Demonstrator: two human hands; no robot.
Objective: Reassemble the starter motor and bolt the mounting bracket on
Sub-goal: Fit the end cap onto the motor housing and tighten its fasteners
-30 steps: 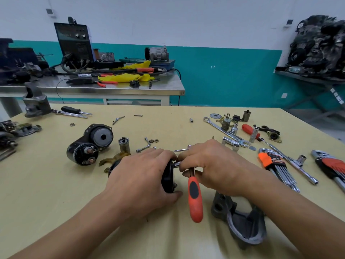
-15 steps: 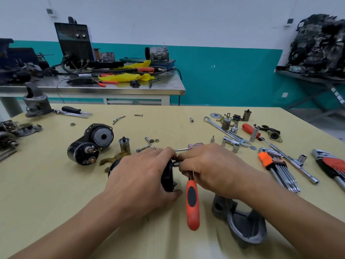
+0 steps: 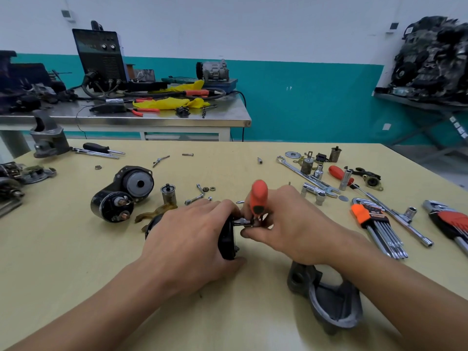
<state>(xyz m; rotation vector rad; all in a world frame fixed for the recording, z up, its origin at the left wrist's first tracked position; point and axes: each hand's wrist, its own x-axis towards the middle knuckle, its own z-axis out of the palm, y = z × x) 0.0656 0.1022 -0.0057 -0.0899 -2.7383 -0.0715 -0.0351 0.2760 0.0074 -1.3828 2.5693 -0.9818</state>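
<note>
Swinging up from below, the ratchet (image 3: 258, 197) handle now stands above the right hand (image 3: 298, 229), which pinches its head; the left hand (image 3: 192, 239) clamps the motor (image 3: 228, 240) beside it. Keep the socket (image 3: 240, 221) square.

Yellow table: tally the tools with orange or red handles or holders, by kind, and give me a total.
Ratchet, in the right hand: 1
Screwdriver: 1
Hex key sets, one in an orange holder and one in a red holder: 2
Total: 4
</note>
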